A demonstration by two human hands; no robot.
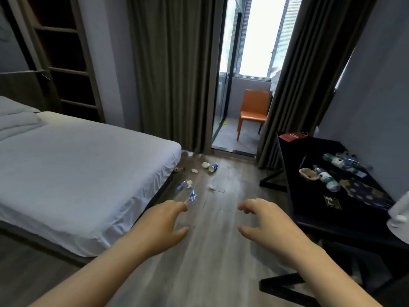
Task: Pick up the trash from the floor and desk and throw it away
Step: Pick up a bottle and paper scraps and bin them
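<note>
Left hand [164, 227] and right hand [263, 224] hover relaxed, empty, seemingly crushed bottles [192, 195] just beyond the left.

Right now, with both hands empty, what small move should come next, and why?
Probably step forward and reach the left hand down to the clear bottle on the floor by the bed. That hand and the right hand are open and hold nothing, and that bottle looks like the nearest piece of trash.

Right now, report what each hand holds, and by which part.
Nothing is held. The left hand and right hand hover empty, fingers loosely curled; the clear blue-labelled plastic bottle lies on the floor beyond the left fingers.
</note>
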